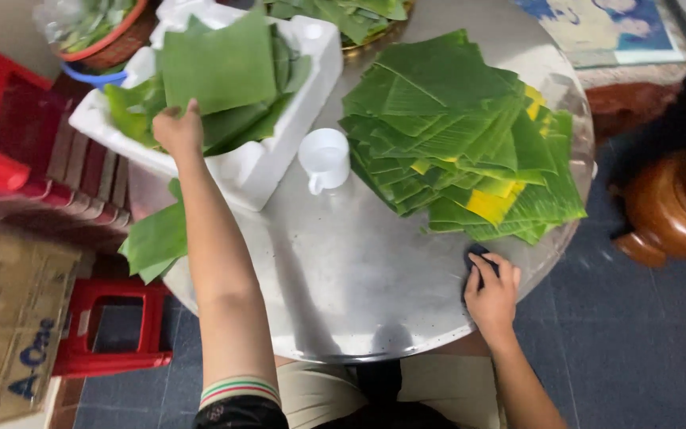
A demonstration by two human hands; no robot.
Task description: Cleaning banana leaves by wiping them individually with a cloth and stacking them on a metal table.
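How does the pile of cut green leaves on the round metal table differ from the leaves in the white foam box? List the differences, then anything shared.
The table pile lies fanned and flat on bare metal; the box leaves sit inside a white foam box. The table pile includes yellow pieces; the box leaves look all green. The left hand grips a box leaf; the table pile is untouched. Both are squarish cut pieces.
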